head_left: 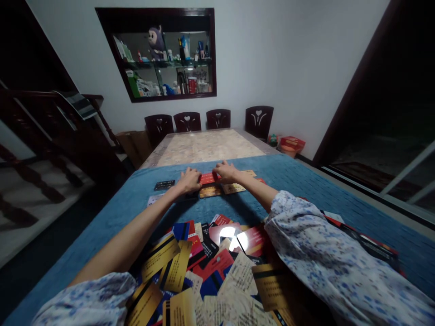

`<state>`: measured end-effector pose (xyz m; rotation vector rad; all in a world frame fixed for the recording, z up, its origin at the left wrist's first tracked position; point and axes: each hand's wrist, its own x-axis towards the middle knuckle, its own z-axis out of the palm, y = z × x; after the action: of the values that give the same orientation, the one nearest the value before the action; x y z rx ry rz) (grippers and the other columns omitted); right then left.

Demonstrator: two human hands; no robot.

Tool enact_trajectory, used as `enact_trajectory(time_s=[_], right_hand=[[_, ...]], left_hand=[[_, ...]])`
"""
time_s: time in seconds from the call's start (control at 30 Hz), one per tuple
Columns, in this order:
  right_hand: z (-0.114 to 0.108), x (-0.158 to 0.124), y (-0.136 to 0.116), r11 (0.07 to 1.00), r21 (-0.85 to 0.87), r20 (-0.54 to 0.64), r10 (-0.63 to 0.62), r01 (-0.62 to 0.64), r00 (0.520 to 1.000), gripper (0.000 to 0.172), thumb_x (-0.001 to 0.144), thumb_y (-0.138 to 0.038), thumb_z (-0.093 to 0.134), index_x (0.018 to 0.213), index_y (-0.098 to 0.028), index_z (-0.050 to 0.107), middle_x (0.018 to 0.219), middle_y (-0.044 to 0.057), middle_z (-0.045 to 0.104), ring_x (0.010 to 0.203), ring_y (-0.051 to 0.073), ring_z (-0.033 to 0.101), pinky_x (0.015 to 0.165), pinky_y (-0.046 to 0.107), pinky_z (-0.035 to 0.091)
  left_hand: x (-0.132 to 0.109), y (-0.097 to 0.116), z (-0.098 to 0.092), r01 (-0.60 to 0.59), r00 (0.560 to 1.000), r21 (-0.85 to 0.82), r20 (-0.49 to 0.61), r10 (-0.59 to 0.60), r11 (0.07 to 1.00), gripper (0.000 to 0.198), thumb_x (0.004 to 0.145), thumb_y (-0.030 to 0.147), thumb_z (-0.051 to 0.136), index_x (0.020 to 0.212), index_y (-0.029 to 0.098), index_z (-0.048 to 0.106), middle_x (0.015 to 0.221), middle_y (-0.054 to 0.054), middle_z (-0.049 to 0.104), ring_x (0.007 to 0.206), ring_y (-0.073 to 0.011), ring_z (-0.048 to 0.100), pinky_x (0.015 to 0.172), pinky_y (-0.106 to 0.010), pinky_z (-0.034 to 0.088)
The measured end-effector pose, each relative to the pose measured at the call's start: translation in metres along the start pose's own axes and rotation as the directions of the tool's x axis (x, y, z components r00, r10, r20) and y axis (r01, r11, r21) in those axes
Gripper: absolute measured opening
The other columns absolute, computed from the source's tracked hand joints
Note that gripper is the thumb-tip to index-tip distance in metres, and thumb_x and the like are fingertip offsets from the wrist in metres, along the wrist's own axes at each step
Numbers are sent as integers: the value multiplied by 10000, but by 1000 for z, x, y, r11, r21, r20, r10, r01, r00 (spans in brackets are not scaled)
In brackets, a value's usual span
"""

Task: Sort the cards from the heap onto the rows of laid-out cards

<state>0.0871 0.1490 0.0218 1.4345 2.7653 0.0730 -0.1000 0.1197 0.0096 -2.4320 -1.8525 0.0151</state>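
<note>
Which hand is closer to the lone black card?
Left. The left hand lies just right of the black card; the right hand is farther right, past the left.

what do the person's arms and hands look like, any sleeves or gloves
Both arms wear loose pale sleeves with a small blue speckled print: left sleeve, right sleeve. They end near the elbow, leaving the forearms bare. The left hand and right hand are ungloved; any rings are too small to tell.
</note>
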Motion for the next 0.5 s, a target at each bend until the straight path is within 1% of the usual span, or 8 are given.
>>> enact_trajectory(time_s=[0.2, 0.37, 0.5], right_hand=[[10, 12, 4, 1000, 7, 21, -1, 1, 1000, 376, 816, -315, 634, 1177, -221, 678, 1345, 151, 544, 1240, 377, 402, 888, 469, 431], [16, 17, 6, 1000, 16, 47, 9, -10, 999, 421, 806, -295, 624, 1216, -212, 673, 1332, 154, 573, 1254, 375, 418, 883, 454, 424], [18, 22, 7, 1000, 1, 64, 20, -20, 998, 384, 808, -281, 617, 1181, -238, 697, 1304, 137, 617, 1248, 367, 453, 882, 442, 428]], left_hand=[[12, -4, 9, 14, 1000, -5, 29, -14, 1000, 350, 790, 273, 566, 1125, 214, 647, 1292, -135, 592, 1269, -344, 408, 951, -508, 408], [19, -5, 13, 15, 999, 0, 48, -15, 1000, 324, 785, 262, 564, 1088, 215, 667, 1272, -134, 606, 1262, -349, 408, 955, -517, 403], [23, -5, 12, 15, 996, 1, 93, -15, 1000, 283, 781, 259, 573, 1041, 208, 672, 1236, -136, 620, 1248, -347, 416, 960, -527, 409]])
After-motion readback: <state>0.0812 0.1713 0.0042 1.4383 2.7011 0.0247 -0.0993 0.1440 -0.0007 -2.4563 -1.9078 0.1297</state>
